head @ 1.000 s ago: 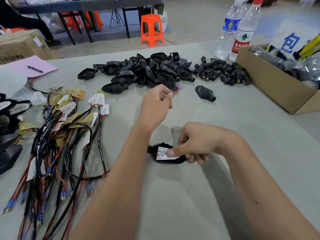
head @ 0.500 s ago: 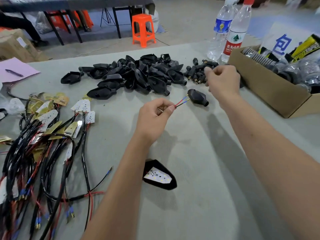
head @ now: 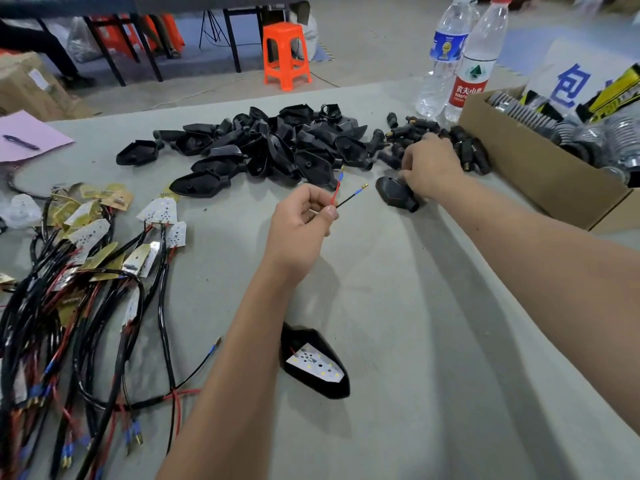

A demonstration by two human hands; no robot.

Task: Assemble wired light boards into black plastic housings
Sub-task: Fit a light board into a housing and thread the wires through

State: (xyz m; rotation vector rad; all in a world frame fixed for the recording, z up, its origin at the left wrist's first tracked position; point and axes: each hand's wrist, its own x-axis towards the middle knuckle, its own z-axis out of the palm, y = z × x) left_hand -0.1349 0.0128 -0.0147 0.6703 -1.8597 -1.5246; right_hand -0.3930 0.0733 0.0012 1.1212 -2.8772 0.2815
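A black housing [head: 317, 367], pointed like a teardrop, lies below the left hand [head: 299, 225], just right of that forearm, with a white light board [head: 317, 365] seated inside, dotted with small yellow LEDs. The left hand pinches two wires [head: 341, 195], one red and one black, blue-sleeved with brass tips, pointing up toward the right hand [head: 429, 168]. The right hand is curled over a pile of small black connectors [head: 415, 136]; whether it grips one I cannot tell. One lone housing [head: 394, 194] lies touching that hand's lower left side. Beyond both hands sits a heap of empty housings [head: 263, 148], too many to count. Left of the left hand sprawl wired boards [head: 86, 271]. Right of the right hand, a cardboard box [head: 540, 168] holds finned metal parts. Two water bottles [head: 457, 60] stand behind.
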